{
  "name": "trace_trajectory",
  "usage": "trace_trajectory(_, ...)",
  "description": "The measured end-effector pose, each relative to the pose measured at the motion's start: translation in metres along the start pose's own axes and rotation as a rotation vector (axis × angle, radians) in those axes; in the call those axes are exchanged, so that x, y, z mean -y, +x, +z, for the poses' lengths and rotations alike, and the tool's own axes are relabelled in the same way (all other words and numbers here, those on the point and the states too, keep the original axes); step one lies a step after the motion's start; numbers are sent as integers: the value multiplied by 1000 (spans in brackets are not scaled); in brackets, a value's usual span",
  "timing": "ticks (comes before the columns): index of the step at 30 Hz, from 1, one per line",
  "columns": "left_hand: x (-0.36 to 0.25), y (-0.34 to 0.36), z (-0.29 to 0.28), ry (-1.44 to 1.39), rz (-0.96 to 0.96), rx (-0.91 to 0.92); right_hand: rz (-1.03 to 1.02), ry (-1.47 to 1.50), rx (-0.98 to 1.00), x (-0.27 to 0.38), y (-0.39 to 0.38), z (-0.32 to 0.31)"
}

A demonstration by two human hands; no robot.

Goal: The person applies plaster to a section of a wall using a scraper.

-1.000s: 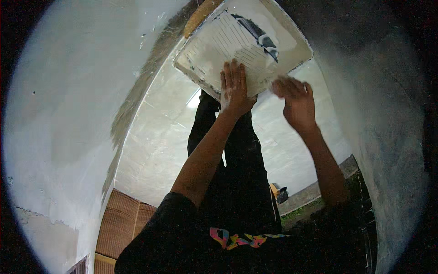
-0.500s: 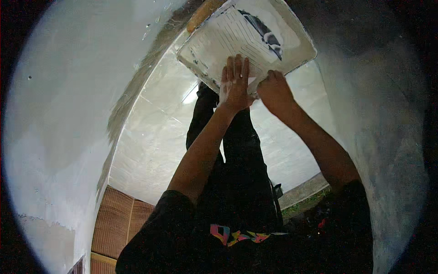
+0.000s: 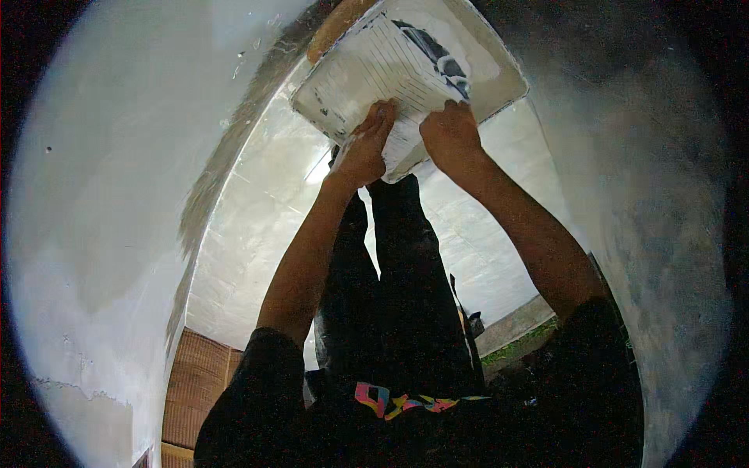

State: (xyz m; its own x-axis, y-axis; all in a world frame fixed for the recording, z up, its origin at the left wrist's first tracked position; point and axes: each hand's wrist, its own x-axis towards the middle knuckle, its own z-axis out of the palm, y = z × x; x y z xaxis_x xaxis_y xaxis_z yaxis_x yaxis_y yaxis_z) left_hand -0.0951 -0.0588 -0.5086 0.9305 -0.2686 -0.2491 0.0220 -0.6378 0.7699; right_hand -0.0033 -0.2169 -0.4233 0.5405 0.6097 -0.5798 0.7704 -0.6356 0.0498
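Observation:
A paint roller tray (image 3: 499,82), off-white and smeared with paint, lies in front of me at the top of the view. Thin ridged lines run across it, and a dark grey-black patch shows on its far part. My left hand (image 3: 365,152) is closed over the tray's near left part, its fingers bent and pressed together. My right hand (image 3: 452,139) makes a fist over the tray's near right part. Whitish material shows between the hands, but I cannot make out what it is. What either fist holds is hidden.
A pale plastered wall (image 3: 117,195) with damp patches rises on my left, a darker grey wall (image 3: 655,234) on my right. Pale tiled floor (image 3: 250,257) lies between them. Brown woven matting (image 3: 195,370) is at lower left, with a grassy strip (image 3: 523,341) at lower right.
My left hand has gone from lying flat with fingers stretched to closed, and has moved left and slightly down. My right fist has shifted left and up. The tray appears slightly farther left.

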Motion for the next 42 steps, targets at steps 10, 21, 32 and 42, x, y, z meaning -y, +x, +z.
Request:
trace_trajectory(10, 8, -5, -9, -125, -80, 10, -4, 138, 104, 42, -14, -10)
trace_trajectory(21, 13, -1, -3, -229, -44, -41, 232, -17, 93, 52, -9, 16)
trace_trajectory(32, 20, -2, -4, -260, 20, -81, 206, 188, 109, -6, 34, -35)
trace_trajectory(42, 29, -5, -23, -644, -108, -194, -101, 113, 18, 40, -6, -2)
